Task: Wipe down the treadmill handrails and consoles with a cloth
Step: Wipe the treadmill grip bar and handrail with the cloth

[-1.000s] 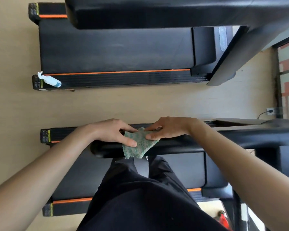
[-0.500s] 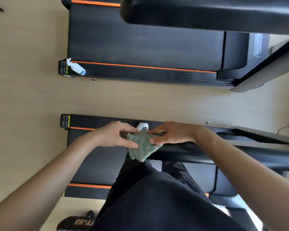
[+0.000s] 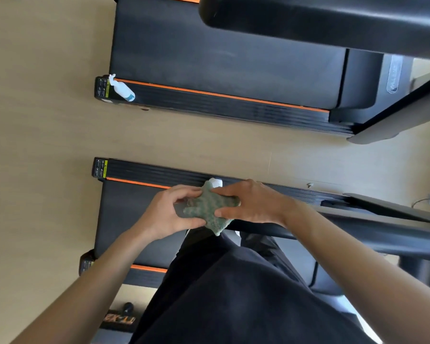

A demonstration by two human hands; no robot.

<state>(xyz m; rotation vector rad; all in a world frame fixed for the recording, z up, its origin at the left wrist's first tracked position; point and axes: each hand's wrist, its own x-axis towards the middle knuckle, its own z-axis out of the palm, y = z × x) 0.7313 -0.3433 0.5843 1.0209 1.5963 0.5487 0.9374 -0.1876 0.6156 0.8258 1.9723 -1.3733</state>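
Close in, the cloth (image 3: pixel 206 207) sits bunched at the left end of the near handrail (image 3: pixel 405 235), one corner hanging toward the person. Each grip is grasping it: the left hand (image 3: pixel 170 214) pinches its left edge, the right hand (image 3: pixel 253 204) its right side. It is best flattened into a pad, wrapped round the rail and stroked lengthwise. The rail's long axis runs left-right, its free end pointing left. Farther off, a spray bottle (image 3: pixel 123 88) lies on the next treadmill.
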